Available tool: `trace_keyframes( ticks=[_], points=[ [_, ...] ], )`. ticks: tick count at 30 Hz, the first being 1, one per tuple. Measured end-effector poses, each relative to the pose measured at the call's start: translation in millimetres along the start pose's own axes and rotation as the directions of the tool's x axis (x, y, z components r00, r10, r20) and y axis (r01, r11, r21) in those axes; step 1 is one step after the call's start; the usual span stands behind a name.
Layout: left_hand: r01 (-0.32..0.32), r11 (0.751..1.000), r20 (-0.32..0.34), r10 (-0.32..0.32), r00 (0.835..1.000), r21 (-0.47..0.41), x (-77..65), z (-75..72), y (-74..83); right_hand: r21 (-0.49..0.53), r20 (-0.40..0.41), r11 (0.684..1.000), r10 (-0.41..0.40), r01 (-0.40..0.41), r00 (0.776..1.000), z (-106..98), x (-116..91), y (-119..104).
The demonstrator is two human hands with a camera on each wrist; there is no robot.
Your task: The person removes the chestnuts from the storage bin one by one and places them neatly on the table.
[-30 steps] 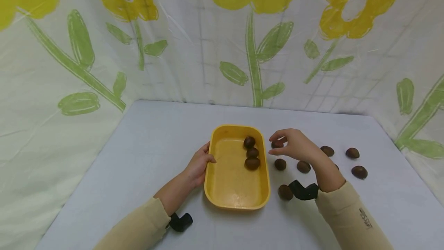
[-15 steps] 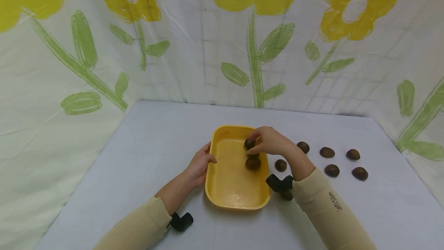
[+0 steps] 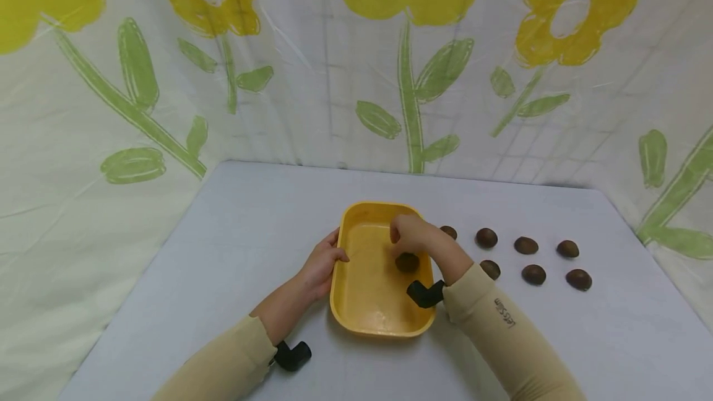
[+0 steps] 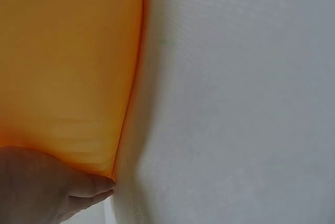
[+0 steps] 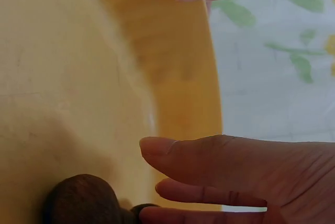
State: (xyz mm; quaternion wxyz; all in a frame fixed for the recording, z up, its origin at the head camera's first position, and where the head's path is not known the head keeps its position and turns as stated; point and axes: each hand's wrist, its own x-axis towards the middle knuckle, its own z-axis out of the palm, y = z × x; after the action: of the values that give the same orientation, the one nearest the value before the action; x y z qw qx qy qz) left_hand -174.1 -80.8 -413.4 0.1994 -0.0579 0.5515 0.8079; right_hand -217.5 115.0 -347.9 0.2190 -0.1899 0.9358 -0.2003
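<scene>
My left hand (image 3: 319,268) grips the left rim of a yellow tray (image 3: 356,311), thumb over the edge. In the left wrist view its fingers (image 4: 84,185) lie against the tray's orange-looking outer side (image 4: 68,67). My right hand (image 3: 412,237) is inside the tray at its right side. One dark brown, chestnut-like thing (image 3: 407,263) shows just below it; the others there are hidden. In the right wrist view the right thumb (image 5: 172,153) and fingers are fairly straight, the gap between them bare. A brown chestnut-like thing (image 5: 84,200) lies close to the fingertips.
Several more brown chestnut-like things (image 3: 533,274) lie in rough rows on the white table (image 3: 267,215), right of the tray. A curtain (image 3: 289,98) with painted yellow flowers hangs behind the table. Each sleeve carries a black wrist camera mount (image 3: 293,356).
My right hand has moved left from above the table into the tray, then slightly down over the brown things there. The left hand and tray have stayed in place.
</scene>
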Motion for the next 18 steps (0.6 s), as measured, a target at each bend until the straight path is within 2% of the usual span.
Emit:
trace_keyframes(
  ticks=[7,14,18],
  points=[
    [0.006,1.0,-0.011,-0.006,1.0,-0.003,1.2,0.0,-0.4,-0.052,0.057,0.999,0.007,-0.004,0.998,8,5,0],
    [0.007,1.0,-0.019,-0.007,1.0,0.0,1.1,-0.4,-0.4,-0.021,0.167,0.999,0.045,-0.042,0.985,23,2,-6],
    [0.006,1.0,-0.02,-0.006,1.0,-0.001,0.3,0.3,-0.7,-0.054,0.163,0.998,0.018,-0.009,0.987,28,4,-6]
  ],
)
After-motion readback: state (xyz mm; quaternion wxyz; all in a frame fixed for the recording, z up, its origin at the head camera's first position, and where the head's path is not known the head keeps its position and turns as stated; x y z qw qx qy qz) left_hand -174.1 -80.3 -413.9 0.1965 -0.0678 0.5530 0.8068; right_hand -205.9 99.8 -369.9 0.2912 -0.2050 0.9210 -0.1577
